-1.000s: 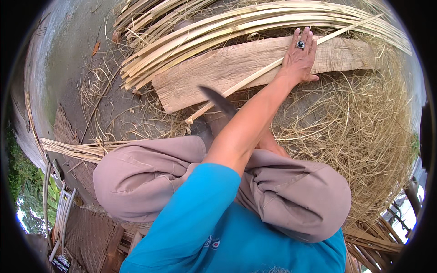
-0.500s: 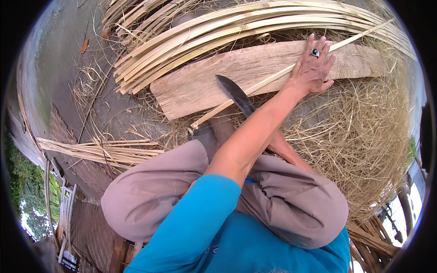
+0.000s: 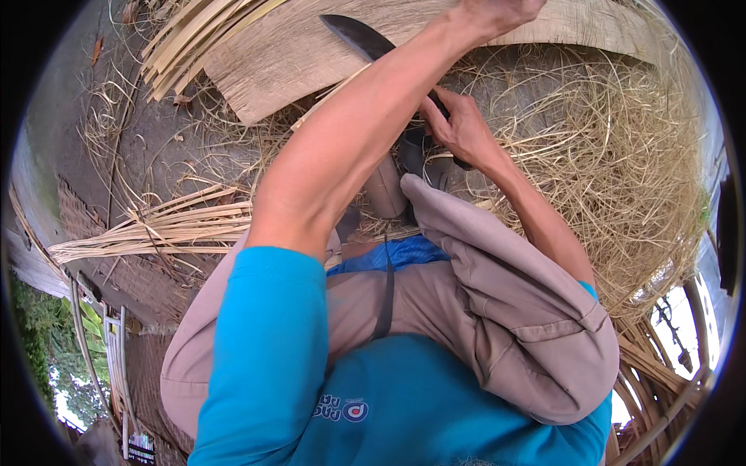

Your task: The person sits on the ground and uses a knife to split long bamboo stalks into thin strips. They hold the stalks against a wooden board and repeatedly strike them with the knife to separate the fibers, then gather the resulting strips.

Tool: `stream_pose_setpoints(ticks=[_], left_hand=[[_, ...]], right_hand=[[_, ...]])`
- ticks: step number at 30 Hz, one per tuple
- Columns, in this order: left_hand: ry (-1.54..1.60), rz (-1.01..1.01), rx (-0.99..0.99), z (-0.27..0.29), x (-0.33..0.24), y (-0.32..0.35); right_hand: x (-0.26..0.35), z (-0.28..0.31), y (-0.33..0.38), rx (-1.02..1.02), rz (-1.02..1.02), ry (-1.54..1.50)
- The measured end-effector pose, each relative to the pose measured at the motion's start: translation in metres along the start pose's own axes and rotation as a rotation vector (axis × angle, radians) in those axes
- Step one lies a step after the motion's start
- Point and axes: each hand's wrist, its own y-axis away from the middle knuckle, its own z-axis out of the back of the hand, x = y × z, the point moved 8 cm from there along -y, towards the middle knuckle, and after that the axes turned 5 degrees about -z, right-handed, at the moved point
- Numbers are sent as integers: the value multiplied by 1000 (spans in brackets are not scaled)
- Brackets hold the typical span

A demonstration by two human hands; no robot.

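My left hand [image 3: 505, 11] reaches far forward over the wooden board [image 3: 272, 74]. The picture's upper edge cuts off its fingers, so its grip is hidden. A thin pale split strip [image 3: 332, 95], which looks like bamboo, slants across the board and passes under my left forearm. My right hand [image 3: 466, 133] is closed round the handle of a large dark knife [image 3: 353, 35]. The broad curved blade points forward and left above the board. My left forearm crosses in front of its middle part.
Long split strips [image 3: 186, 43] lie beyond the board at the far left. A bundle of thinner strips [image 3: 179, 229] rests left of my knee. Curly shavings [image 3: 598, 163] are heaped on the right. A blue cloth [image 3: 404, 255] shows between my legs.
The view has tilted toward my body, so the board and strips sit higher. My left hand, spread on the board before, is now at the upper edge. My right hand shows from behind the forearm.
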Motion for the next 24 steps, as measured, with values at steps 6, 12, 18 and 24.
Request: stream_pose_setpoints(ticks=[6,12,18,24], left_hand=[[-179,-119,-64,19,-17,35],[-542,-77,110,-1,-33,42],[-627,-84,178,-23,-42,40],[-734,112,254,-32,-9,14]], right_hand=[[-5,-13,9,-37,-21,-60],[-6,-16,8,-86,129,-106],[20,-14,27,-150,372,-99],[12,-14,46,-96,135,-245]])
